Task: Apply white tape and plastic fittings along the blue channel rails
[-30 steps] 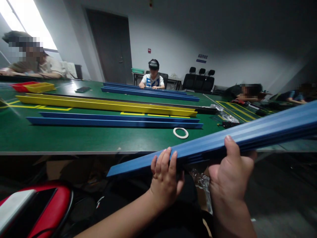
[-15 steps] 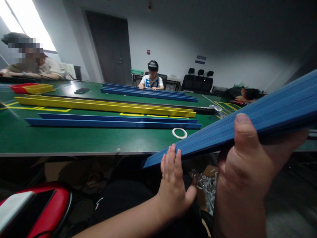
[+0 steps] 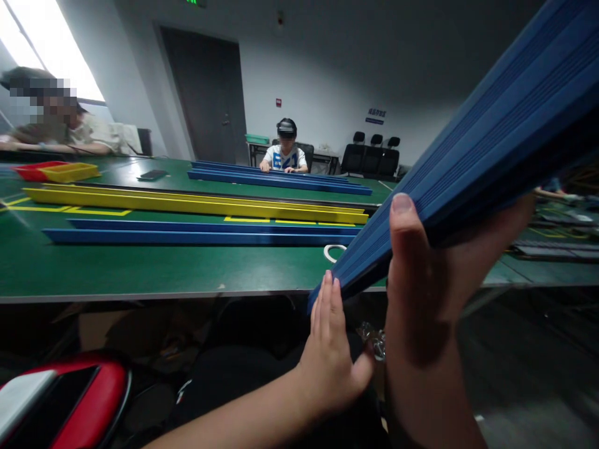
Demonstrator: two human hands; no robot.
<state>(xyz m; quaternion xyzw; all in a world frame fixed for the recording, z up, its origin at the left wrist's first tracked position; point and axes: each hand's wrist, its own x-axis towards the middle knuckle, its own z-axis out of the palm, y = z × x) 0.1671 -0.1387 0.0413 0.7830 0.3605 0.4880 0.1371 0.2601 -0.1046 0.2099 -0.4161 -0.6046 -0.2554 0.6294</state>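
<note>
A long blue grooved strip (image 3: pixel 449 156) slants from low centre up to the top right. My right hand (image 3: pixel 421 262) is closed round it, with the thumb on the near grooved face and the fingers passing underneath. Against the strip's lower end lies my left hand (image 3: pixel 330 343), its fingers stretched straight and the thumb apart. On the green table (image 3: pixel 154 268) beyond rest blue strips (image 3: pixel 196 235), and behind those, yellow strips (image 3: pixel 187 202). A white ring (image 3: pixel 334 253), like a tape roll, is partly hidden behind the held strip.
More blue strips (image 3: pixel 281 179) lie before a person (image 3: pixel 286 149) across the table. Another person (image 3: pixel 51 118) is at the far left, near red and yellow trays (image 3: pixel 70 171). A red stool (image 3: pixel 98 399) with a phone on it stands at lower left.
The held strip has tilted more steeply, its upper end rising and its lower end shifting slightly right. My right hand has moved left and up a little; my left hand stays at the lower end.
</note>
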